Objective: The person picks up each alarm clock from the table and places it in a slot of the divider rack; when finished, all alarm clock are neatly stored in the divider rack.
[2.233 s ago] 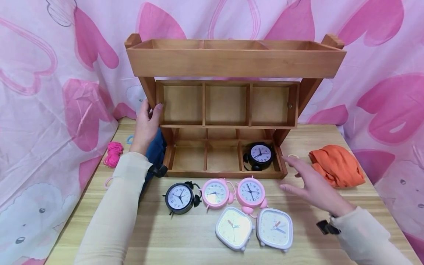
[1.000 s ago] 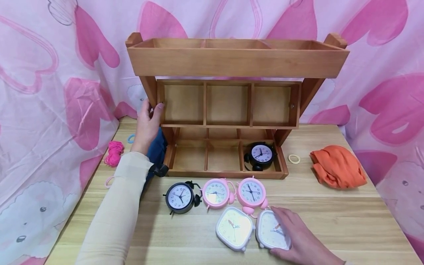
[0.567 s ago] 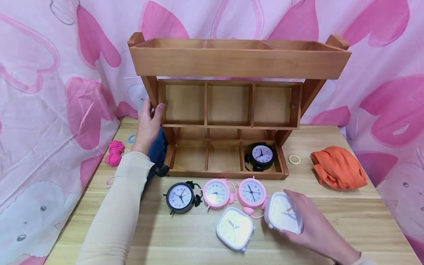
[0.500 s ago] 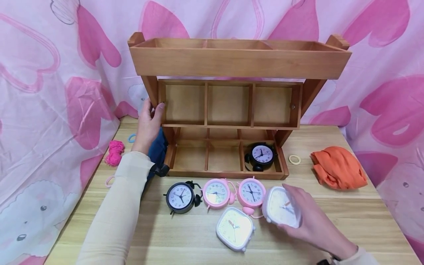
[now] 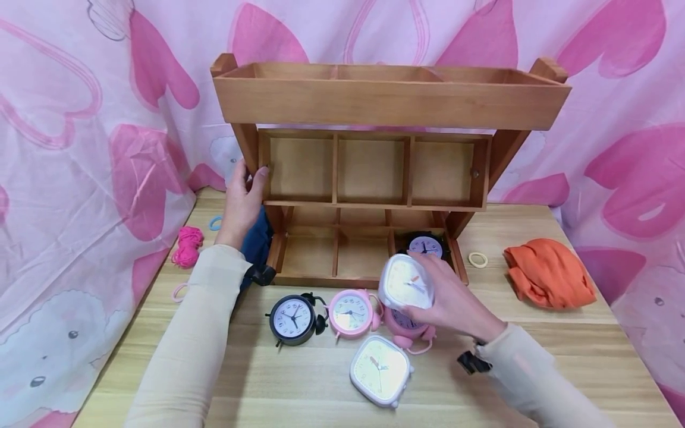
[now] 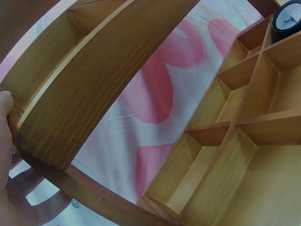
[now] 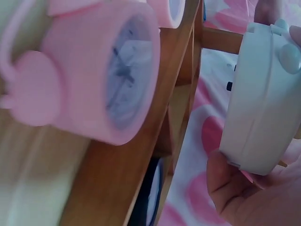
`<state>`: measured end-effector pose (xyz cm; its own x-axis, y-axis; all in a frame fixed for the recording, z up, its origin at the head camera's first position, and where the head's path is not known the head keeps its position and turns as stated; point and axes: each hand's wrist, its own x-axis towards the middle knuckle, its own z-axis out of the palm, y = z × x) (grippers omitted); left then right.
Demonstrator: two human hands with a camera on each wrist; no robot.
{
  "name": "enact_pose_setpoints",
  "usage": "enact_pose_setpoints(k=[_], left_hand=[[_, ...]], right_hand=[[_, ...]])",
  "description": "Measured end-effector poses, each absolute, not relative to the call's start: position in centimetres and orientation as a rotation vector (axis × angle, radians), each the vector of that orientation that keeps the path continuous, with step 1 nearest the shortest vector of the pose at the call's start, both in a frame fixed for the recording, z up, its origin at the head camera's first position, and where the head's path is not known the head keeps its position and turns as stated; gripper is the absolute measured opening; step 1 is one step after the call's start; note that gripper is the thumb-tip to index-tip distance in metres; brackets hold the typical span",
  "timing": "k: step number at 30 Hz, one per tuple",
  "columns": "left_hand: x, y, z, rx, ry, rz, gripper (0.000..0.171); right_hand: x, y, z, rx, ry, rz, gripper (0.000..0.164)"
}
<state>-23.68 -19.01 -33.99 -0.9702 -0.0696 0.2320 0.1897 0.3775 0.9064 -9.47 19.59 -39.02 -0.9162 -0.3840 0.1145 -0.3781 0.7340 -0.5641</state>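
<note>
1. Change: right hand [image 5: 446,297] now has the held white clock [image 5: 405,282] up off the worktop [image 5: 535,368]; it's shifted left and back from its spot nearer the front edge.
2. Meaning: clock's being carried, as I read it; one other white clock [image 5: 379,370] remains near the worktop's front edge.
3. Location: in the air by the wooden shelf's [image 5: 390,104] bottom front edge, towards its right corner. Overlaps the right pink clock [image 5: 405,321] in head view; right wrist view shows them apart.
4. Fingers: right ones pinch the held white clock by its edges. Left hand [image 5: 242,205] grips the wooden shelf's left end, unchanged.
5. Looks: rounded square, pale face tilted up, orange hand, black knob behind. Numerals unreadable.
</note>
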Motion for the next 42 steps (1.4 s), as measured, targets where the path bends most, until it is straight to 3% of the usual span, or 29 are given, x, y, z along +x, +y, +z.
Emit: enact_pose_setpoints(k=[21,34,42], left_hand=[[-23.9,-18.6,-34.0,-0.149,-2.368,-1.628,0.057],[-23.6,-18.8,-34.2,-0.106,-2.395,-1.608,0.060],[-23.6,-18.9,-34.2,-0.086,-2.403,-1.622,0.062]], right_hand=[[-18.8,13.7,-41.4,-0.578,2.884,-0.704,0.096],[-20.4,11.9,-43.2,-0.596,2.912,-0.463,0.097],[-20.2,12.3,-42.0,-0.603,2.805,-0.455,0.092]])
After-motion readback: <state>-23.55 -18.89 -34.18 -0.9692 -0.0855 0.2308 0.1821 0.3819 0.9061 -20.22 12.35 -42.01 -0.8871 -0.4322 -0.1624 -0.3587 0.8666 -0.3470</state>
